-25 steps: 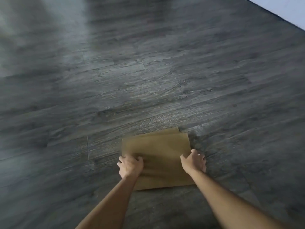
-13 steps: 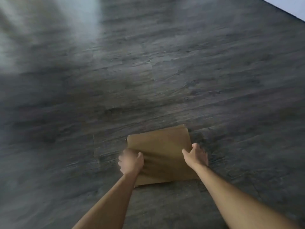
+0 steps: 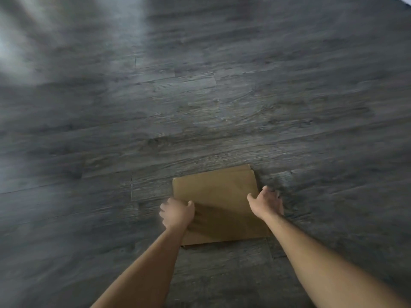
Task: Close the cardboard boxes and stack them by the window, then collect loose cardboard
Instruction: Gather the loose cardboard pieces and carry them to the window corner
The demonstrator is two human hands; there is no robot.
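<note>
While both my arms reach down toward the lower middle of the frame, this is how things lie:

Cardboard: a flat brown stack of cardboard point(image 3: 219, 202) sits on the floor, low and just right of centre; a second layer peeks out at its upper right corner.

Left hand: my left hand point(image 3: 176, 213) grips the stack's left edge, thumb on top and fingers curled round the side (its shadow falls across the brown face).

Right hand: my right hand point(image 3: 265, 204) grasps the right edge, thumb lying on the top face, fingers wrapped over the side and out of sight.

Floor: dark grey wood-grain floor point(image 3: 200, 107) fills nearly the whole frame, with a pale glare in the upper left.

Blur: the frame's edges are smeared.
</note>
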